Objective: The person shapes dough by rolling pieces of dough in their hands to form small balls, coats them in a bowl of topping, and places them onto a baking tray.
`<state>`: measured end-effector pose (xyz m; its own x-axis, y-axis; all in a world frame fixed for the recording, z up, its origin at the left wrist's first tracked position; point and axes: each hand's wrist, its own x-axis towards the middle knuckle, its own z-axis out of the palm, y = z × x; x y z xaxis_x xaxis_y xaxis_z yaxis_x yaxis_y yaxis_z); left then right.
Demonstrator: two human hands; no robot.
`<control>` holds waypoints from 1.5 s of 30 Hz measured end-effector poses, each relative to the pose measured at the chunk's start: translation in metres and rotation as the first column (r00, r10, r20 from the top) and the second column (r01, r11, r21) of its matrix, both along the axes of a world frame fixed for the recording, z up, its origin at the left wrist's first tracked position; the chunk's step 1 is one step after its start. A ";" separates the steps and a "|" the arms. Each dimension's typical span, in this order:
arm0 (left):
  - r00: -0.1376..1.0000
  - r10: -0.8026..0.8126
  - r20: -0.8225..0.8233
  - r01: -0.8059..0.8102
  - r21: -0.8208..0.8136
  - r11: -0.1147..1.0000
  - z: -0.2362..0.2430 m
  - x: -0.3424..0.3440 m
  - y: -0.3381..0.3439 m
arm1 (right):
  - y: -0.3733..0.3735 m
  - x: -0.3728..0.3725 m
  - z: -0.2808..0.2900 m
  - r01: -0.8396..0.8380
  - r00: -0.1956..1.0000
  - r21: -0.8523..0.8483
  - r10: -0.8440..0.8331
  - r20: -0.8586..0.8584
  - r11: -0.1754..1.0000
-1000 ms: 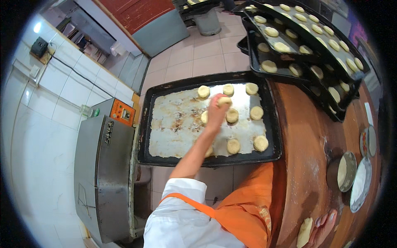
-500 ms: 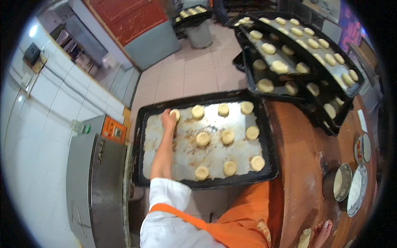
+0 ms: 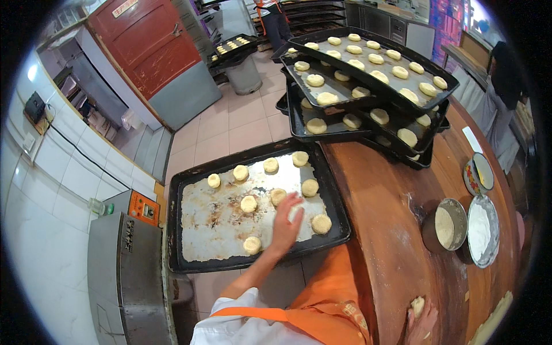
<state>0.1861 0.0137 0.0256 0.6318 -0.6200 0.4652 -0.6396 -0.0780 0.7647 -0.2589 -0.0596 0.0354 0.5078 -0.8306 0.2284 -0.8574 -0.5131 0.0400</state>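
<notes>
— What has been done so far?
— A lump of dough point(image 3: 418, 305) is held between the fingers of the right hand point(image 3: 423, 323), at the table point(image 3: 388, 230). Ahead and to its left, well apart, the left hand point(image 3: 287, 223) is spread over the baking tray point(image 3: 175, 230), with nothing seen in it. Dough rounds point(image 3: 248, 203) have been set out there.
— And what is left?
— The tray can be judged part filled: stained lining point(image 3: 198, 224) is exposed left of the left hand. Beyond that hand, stacked trays point(image 3: 448, 95) are already loaded.
— The counts?
— One lump is seen at the right hand; three bowls point(image 3: 430, 231), ahead and right of it; nine rounds around the left hand, any hidden beneath it being uncounted. The stack cannot be counted surely. Far beyond, one loaded tray point(image 3: 244, 52) is seen.
</notes>
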 end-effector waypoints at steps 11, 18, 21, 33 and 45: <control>0.797 -0.569 -0.202 0.599 0.143 0.788 -0.028 -0.183 -0.057 | -0.045 0.108 -0.007 -0.335 0.872 0.150 0.246 0.422 0.930; 0.669 -0.578 -0.466 0.685 0.086 0.723 -0.022 -0.215 -0.049 | -0.031 0.070 -0.009 -0.204 0.938 0.216 0.128 0.321 0.955; 0.526 -0.516 -0.676 0.677 -0.035 0.735 -0.021 -0.208 -0.051 | -0.035 0.074 -0.006 -0.227 0.923 0.219 0.137 0.360 0.949; 0.626 -0.736 -0.258 0.777 0.120 0.619 -0.018 -0.221 -0.085 | -0.046 0.062 -0.023 -0.415 0.746 0.301 0.132 0.653 0.858; 0.552 -0.809 -0.200 0.831 0.055 0.553 -0.009 -0.213 -0.095 | -0.056 0.068 -0.023 -0.419 0.814 0.541 0.038 0.579 0.729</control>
